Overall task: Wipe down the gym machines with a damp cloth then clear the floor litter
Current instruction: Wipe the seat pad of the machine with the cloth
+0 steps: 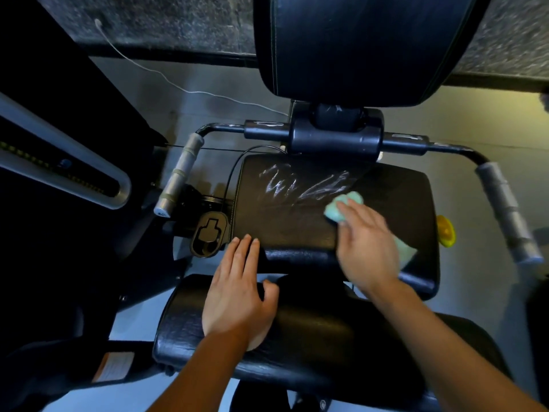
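A black padded seat point(285, 215) of a gym machine lies below me, with wet streaks point(306, 182) shining near its back edge. My right hand point(367, 245) presses a light green cloth point(338, 209) flat onto the seat's right half; the hand is blurred. More cloth shows behind the wrist point(405, 252). My left hand point(237, 289) rests flat, fingers straight, on the nearer black pad point(312, 337) and touches the seat's front edge. The black backrest point(365, 46) rises above.
Grey foam handles stand out at the left point(178, 176) and right point(508, 212) of the seat, joined by a black bar point(335, 135). A yellow knob point(445, 230) sits at the seat's right edge. A weight-stack column point(59, 165) stands left. A white cable point(190, 90) lies on the floor.
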